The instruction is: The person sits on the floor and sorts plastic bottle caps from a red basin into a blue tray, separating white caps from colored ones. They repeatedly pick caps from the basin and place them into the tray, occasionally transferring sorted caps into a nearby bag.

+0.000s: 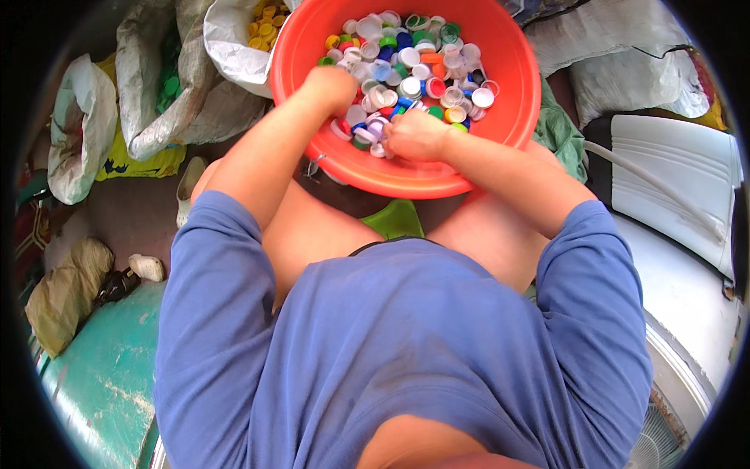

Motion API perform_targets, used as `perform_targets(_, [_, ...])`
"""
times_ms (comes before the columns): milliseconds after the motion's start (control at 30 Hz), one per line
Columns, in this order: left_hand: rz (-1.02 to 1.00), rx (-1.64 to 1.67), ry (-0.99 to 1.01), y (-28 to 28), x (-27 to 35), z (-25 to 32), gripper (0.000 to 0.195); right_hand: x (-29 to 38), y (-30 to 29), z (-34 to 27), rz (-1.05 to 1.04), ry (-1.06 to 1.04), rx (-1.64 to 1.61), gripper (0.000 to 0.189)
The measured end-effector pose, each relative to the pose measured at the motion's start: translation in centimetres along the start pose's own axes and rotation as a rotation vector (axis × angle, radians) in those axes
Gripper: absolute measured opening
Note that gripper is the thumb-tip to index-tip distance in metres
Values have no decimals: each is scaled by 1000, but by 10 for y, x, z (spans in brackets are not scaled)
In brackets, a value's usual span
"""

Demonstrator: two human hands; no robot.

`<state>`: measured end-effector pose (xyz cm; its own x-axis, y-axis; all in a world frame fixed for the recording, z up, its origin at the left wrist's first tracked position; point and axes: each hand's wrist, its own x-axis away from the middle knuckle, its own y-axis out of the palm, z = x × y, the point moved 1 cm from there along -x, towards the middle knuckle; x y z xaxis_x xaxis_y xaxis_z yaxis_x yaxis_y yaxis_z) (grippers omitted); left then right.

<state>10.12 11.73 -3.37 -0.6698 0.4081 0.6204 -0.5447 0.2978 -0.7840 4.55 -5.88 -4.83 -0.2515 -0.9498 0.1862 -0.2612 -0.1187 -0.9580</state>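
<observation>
A large red plastic basin (498,126) rests before me, over my bent legs, holding a heap of plastic bottle caps (410,57) in white, clear, green, blue, red, yellow and orange. At the heap's left edge is my left hand (335,89), curled, its fingertips hidden below the hand. Near the basin's front, my right hand (417,133) touches the caps with bent fingers, beside a lilac cap (376,126) and a few white ones. Whether either hand holds a cap cannot be seen.
Open woven sacks stand at the left; one holds yellow caps (266,28), another green caps (171,87). Full white sacks (638,82) lie at the back right. A white plastic appliance or panel (674,182) is at the right. A green plastic stool (395,220) shows between my legs.
</observation>
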Motion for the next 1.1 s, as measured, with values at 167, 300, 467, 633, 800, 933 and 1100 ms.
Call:
perform_targets(167, [-44,-107,30,16,-7,11,26,8,-14,17,103,262,-338,24])
perform_targets(300, [-264,-24,84,17,-13,6,26,33,-52,66,318,699,-1415,30])
perform_targets(467, [-320,-64,116,20,-18,7,28,79,-103,133,507,959,-1082,28])
perform_targets(633, [-303,669,36,-8,-12,-12,32,58,-69,133,-347,1049,-20,26])
perform_targets(800, [-131,1652,253,-39,-4,-30,24,43,-51,123,-20,964,-1041,30])
perform_targets(933, [5,2068,193,-47,-10,-42,15,66,-76,140,344,846,-1291,24])
perform_targets(1100, [295,1482,158,-56,-30,-17,18,76,-67,135,36,790,-590,20])
